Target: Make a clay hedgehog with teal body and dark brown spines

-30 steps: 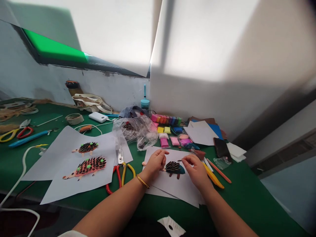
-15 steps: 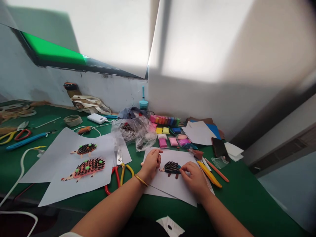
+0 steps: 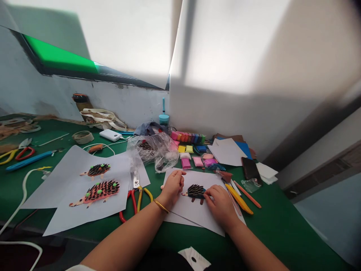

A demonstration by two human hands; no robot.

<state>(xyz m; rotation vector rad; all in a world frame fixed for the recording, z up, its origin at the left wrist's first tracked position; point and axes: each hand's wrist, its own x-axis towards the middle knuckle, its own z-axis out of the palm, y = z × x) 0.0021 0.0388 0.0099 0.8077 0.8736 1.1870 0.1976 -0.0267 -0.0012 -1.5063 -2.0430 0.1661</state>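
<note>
On a sheet of white paper lies a small hedgehog figure with dark spines, a blue body edge, a pale snout and brown feet. My right hand rests on the paper, thumb and forefinger pinched at the figure's rear edge. Whatever is between those fingertips is too small to make out. Left of the figure, my left hand lies on the paper with its fingers curled in; their contents are hidden. Farther left, two finished-looking hedgehog pictures, a pink one and a smaller dark one, lie on other sheets.
Red- and yellow-handled scissors lie beside my left forearm. Behind the paper are a clear plastic bag and several coloured clay packets. A yellow cutter and an orange stick sit right of my right hand. White cable runs at left.
My right hand has shifted very slightly left, its fingertips still at the figure's rear edge. My left hand stays in place.
</note>
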